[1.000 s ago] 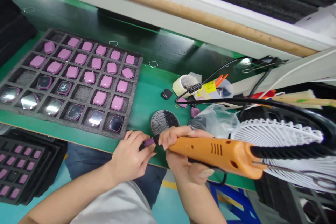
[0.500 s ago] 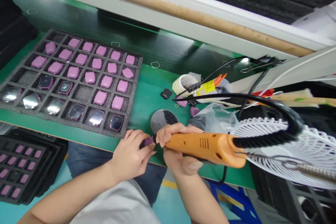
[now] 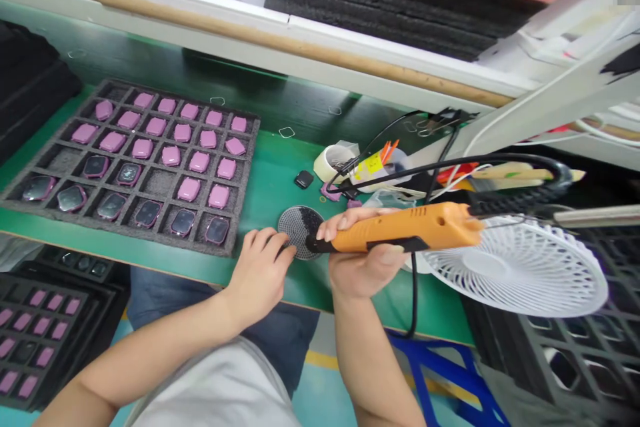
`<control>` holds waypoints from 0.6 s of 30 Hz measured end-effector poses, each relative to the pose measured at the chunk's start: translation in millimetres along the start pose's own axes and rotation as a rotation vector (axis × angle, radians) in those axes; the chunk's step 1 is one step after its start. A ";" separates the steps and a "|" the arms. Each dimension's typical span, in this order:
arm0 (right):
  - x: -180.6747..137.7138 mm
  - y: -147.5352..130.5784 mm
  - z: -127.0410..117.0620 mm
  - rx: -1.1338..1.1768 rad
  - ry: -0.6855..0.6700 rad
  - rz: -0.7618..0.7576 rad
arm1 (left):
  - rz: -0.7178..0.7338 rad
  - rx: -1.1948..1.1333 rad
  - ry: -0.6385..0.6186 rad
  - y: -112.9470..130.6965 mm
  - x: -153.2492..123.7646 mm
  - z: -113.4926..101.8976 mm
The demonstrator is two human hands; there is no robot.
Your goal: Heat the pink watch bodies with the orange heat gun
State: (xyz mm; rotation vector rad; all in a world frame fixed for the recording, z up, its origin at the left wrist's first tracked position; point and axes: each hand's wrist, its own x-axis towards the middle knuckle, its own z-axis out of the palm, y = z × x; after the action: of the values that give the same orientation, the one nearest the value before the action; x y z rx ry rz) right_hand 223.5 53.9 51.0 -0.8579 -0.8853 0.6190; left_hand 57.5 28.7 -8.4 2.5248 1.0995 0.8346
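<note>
My right hand (image 3: 365, 268) is closed round an orange electric screwdriver (image 3: 410, 227), which lies nearly level. Its black tip points left over a round black-and-silver screw dish (image 3: 296, 221) on the green mat. My left hand (image 3: 260, 270) rests at the bench's front edge, just left of the dish, with its fingers curled. What is under those fingers is hidden. A thick black cable (image 3: 505, 167) arcs back from the screwdriver's rear end. To the left lies a grey foam tray (image 3: 246, 147) with several pink watch cases (image 3: 189, 188) and several glossy screen-up watches (image 3: 183, 221).
A white desk fan (image 3: 520, 267) lies flat to the right of my right hand. Behind the dish are a tape roll (image 3: 330, 161), a small black part (image 3: 303, 179) and tangled wires. Stacked black trays (image 3: 35, 320) sit low on the left, a blue stool (image 3: 435, 373) below the bench.
The purple case my left hand held against the screwdriver tip no longer shows. The screwdriver has swung up and back, its tip now over the round dish. The view has shifted.
</note>
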 end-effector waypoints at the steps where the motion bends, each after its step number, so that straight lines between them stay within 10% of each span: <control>1: -0.5 0.5 1.9 -0.014 -0.011 -0.013 | 0.014 0.016 -0.018 0.7 3.8 4.3; 18: -18.4 16.9 -10.6 -0.010 0.113 -0.042 | -0.043 -0.052 -0.076 -10.0 -43.7 -17.9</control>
State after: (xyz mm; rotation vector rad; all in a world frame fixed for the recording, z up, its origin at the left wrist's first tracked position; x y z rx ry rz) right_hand 221.3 44.6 25.5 -0.8730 -0.8030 0.5251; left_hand 17.0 3.6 -16.1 2.4595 1.0902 0.7405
